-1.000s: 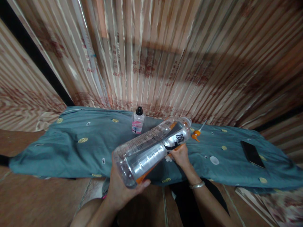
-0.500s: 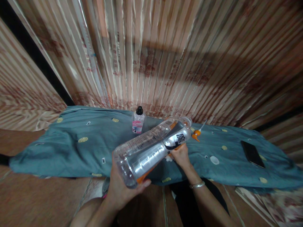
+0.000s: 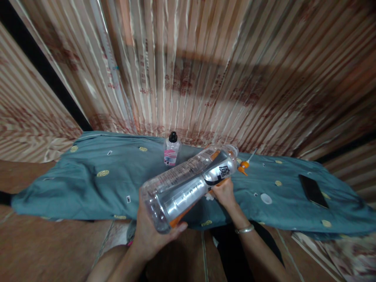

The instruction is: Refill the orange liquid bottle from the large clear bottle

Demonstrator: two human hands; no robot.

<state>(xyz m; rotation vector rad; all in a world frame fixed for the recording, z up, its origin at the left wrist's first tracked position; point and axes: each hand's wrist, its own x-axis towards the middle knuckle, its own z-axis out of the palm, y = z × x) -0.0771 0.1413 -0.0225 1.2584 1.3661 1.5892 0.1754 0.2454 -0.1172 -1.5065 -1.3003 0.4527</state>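
Note:
A large clear plastic bottle [image 3: 188, 188] with a silver, black and orange label is held tilted above the cloth, its base toward me on the left and its open-looking neck at the far right. My left hand [image 3: 152, 227] grips it around the base, thumb underneath. Closed on the label side near the shoulder is my right hand [image 3: 225, 194], a silver bangle on its wrist; some fingers are hidden behind the bottle. Just beyond the neck lies an orange pump head [image 3: 243, 166] with a pale tube.
A small clear bottle [image 3: 172, 150] with a black cap and pink label stands upright at the back. A black phone [image 3: 313, 191] and a white round disc or print [image 3: 266, 199] are on the right of the green patterned cloth [image 3: 88, 188]. Behind hangs a striped curtain [image 3: 188, 78].

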